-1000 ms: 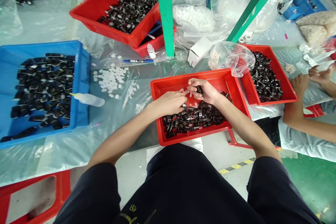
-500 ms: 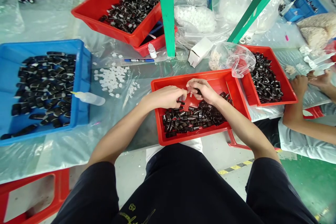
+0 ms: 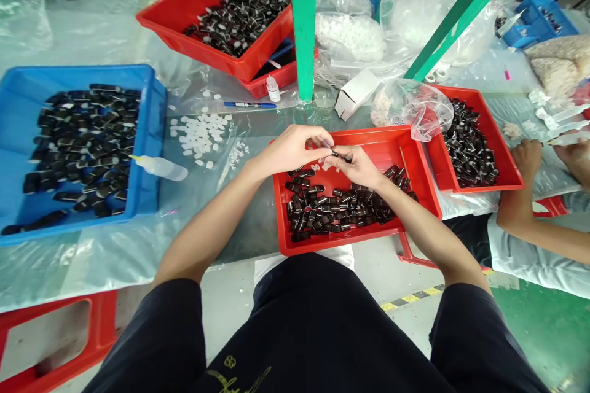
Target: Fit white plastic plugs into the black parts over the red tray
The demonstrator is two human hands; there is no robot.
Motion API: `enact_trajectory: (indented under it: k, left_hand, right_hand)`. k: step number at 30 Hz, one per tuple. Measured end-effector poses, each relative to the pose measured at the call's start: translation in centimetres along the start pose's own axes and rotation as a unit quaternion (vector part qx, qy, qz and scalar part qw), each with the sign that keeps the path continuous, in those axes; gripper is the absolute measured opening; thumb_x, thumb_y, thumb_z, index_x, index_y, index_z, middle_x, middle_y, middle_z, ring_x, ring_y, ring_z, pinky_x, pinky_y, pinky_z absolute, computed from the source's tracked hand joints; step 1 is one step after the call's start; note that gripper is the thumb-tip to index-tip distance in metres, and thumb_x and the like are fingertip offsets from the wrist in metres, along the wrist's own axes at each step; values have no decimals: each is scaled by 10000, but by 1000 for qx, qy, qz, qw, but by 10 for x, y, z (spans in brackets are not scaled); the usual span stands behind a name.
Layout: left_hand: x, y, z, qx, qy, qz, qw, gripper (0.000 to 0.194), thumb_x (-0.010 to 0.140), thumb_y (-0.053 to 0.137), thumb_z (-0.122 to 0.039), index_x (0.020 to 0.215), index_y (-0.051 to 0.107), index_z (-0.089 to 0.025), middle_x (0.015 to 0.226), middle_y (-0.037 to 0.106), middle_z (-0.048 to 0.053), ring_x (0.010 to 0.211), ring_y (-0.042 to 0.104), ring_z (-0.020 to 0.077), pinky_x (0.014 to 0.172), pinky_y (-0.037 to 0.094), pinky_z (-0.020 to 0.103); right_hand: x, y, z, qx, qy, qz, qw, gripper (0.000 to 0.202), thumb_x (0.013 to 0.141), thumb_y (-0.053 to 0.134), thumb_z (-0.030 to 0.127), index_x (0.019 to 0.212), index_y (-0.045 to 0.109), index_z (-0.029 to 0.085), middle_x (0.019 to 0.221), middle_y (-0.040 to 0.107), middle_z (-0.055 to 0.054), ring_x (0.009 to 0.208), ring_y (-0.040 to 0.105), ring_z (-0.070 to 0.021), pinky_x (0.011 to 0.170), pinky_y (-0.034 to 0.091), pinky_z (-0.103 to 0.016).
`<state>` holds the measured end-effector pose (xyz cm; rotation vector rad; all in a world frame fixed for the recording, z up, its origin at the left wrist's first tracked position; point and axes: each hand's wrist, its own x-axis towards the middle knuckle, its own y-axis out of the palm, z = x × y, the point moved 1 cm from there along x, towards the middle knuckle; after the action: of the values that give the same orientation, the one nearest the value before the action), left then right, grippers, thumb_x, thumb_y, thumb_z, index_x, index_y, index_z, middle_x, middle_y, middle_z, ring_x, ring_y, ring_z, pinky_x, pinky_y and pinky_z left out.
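Over the back part of the red tray [image 3: 283,245] my two hands meet. My right hand [image 3: 357,166] pinches a small black piece [image 3: 343,158] that points toward the left. The fingertips of my left hand [image 3: 299,147] are closed at the near end of that same piece; whether they grip it or something tiny is hidden. Below the hands, many black pieces [image 3: 345,209] lie in the tray, with a few small white bits [image 3: 322,166] near its back.
A blue tray [image 3: 150,129] of black pieces stands left, with a squeeze bottle [image 3: 161,167] at its edge. White pieces [image 3: 200,135] are scattered beside it. Green posts [image 3: 305,24] rise behind. Another person's hand [image 3: 528,156] rests near the right red tray [image 3: 511,181].
My left hand has risen and moved up to the black piece in my right hand. The view has shifted slightly, and the other person now holds a bottle-like item.
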<state>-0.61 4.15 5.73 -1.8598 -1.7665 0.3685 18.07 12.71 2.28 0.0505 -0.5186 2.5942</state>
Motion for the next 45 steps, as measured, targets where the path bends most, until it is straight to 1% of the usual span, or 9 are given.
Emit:
enact_trajectory:
  k: [4,12,18,22,25,28,31,34,45]
  left_hand:
    - [0,-3,7,115,-28,-21,993,270,960,597,-393,940,764,-181,929,770,64,791,665,191,770,469,309]
    - [-6,19,5,399,-47,136,905,118,893,659,-188,815,739,-151,903,764,134,869,709,299,753,443,357]
    - [-6,31,-2,424,-31,156,891,186,914,567,-109,926,751,-132,975,767,160,966,720,321,826,448,392]
    - [-5,29,-2,421,-22,146,895,192,907,565,-123,845,747,-133,918,758,148,897,718,292,794,452,375]
    - [-3,19,0,368,-29,88,925,192,917,580,-194,860,755,-139,933,758,123,837,705,259,731,455,348]
    - [-1,5,0,219,-12,-68,973,205,932,603,-281,937,768,-160,959,757,87,801,681,206,722,479,321]
    - [0,0,-1,49,22,-171,984,204,919,657,-337,922,768,-166,916,758,66,774,663,164,711,500,285]
    - [2,6,-1,-37,29,-177,983,199,907,685,-347,896,771,-167,899,766,62,755,657,147,682,500,266]
    - [5,10,7,-123,30,-145,981,240,876,730,-381,899,805,-154,865,783,64,746,673,142,658,497,247]
  right_hand:
    - [1,-7,0,-14,32,-92,995,506,906,642,671,724,603,200,657,518,14,634,452,-139,610,388,-268]
    - [3,-8,-5,-16,37,-109,993,566,890,642,711,677,520,201,637,401,30,608,364,-117,565,321,-254]
    - [3,-5,-6,2,37,-114,993,547,875,664,700,669,528,213,628,413,28,598,374,-128,562,337,-267]
    - [2,-5,-4,2,47,-133,990,517,883,668,668,677,544,211,628,402,32,594,361,-125,554,322,-263]
    - [1,-6,-4,-4,41,-150,988,472,895,678,634,716,583,208,655,435,27,620,387,-127,579,342,-262]
    - [1,-8,-4,-3,20,-153,988,460,896,679,648,780,639,204,687,502,17,642,435,-133,611,383,-267]
    - [2,-7,-2,2,-2,-138,990,503,880,688,677,754,632,194,658,510,18,614,434,-125,602,383,-268]
    - [2,-5,1,12,-13,-108,994,543,882,675,698,707,596,190,612,506,23,581,418,-116,582,378,-266]
    - [0,-3,1,41,8,-105,994,572,850,683,736,720,594,186,584,490,31,523,384,-100,505,323,-250]
